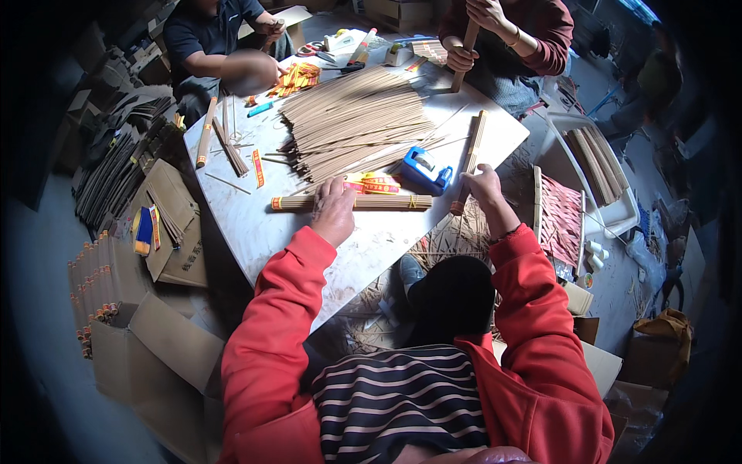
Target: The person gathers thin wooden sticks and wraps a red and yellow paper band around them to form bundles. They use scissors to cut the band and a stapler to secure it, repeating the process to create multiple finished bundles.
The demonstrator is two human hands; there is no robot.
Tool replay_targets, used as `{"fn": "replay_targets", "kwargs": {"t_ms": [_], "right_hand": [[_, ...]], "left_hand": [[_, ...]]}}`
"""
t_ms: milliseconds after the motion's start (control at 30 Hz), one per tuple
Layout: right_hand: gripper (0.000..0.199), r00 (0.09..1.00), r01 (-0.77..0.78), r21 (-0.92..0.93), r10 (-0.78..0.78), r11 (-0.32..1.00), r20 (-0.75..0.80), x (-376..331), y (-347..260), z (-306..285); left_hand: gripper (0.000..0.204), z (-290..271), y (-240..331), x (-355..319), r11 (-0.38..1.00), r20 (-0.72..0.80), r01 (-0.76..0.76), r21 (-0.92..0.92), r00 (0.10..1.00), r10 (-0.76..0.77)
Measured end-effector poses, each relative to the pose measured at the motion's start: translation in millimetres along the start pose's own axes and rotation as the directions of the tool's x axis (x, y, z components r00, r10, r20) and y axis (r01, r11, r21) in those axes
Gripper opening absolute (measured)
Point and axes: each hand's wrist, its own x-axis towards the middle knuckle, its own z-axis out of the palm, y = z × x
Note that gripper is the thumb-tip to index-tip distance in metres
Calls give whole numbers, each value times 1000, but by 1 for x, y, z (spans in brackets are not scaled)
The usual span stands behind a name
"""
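Red-sleeved left hand (pixel 334 207) pressed flat, fingers spread, on banded incense-stick bundle (pixel 352 203) lying crosswise near table (pixel 255 224) front edge. Right hand (pixel 483 188) closed around upright stick bundle (pixel 470 161) at right edge. Blue tape dispenser (pixel 425 169) between. Loose stick heap (pixel 355 120) behind; cardboard boxes (pixel 158 348) crowding floor left.

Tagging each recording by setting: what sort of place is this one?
Probably a small hand-packing workshop for thin sticks, perhaps incense. A big loose heap of thin tan sticks covers the white worktable, the left hand rests on a banded stick bundle, and flattened brown cardboard boxes lie on the floor.
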Motion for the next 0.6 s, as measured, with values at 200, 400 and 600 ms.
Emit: {"fn": "replay_targets", "kwargs": {"t_ms": [200, 400, 600], "right_hand": [[63, 999, 33, -13, -33, 999, 22, 10, 16, 3], [66, 998, 32, 133, -39, 991, 56, -1, 17, 3], [67, 998, 8, 191, -21, 982, 61, -5, 25, 1]], "left_hand": [[24, 10, 0, -11, 996, 122, -10, -91, 992, 21], [18, -6, -1, -16, 991, 178, -75, -109, 980, 94], [25, -47, 16, -14, 989, 300, -14, -148, 952, 58]]}}
